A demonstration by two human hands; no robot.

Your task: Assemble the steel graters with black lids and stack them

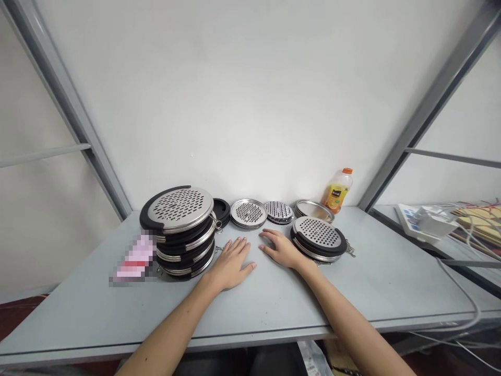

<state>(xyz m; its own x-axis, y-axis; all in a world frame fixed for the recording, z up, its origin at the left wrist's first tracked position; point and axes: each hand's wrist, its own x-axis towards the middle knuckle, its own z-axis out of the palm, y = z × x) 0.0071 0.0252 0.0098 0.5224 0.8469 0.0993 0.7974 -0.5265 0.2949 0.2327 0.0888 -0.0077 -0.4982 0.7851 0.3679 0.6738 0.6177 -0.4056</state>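
My left hand (234,265) lies flat on the grey tabletop with its fingers spread and holds nothing. Just left of it rises a tall stack of round metal graters with black rims (180,209) and wire clasps. My right hand (282,247) rests on the table with its fingers apart, also holding nothing. Beside it on the right sits a shorter stack of black-rimmed graters (318,233). Beyond my hands are a pile of perforated grater discs (249,213), a smaller pile of grating discs (278,210), metal rings (313,210) and black rings (222,211).
An orange-capped juice bottle (338,192) stands by the wall at the back right. A pixelated pink item (135,258) lies left of the tall stack. Metal frame posts (426,94) flank the table (270,308). A white power strip (420,224) and cables are at far right.
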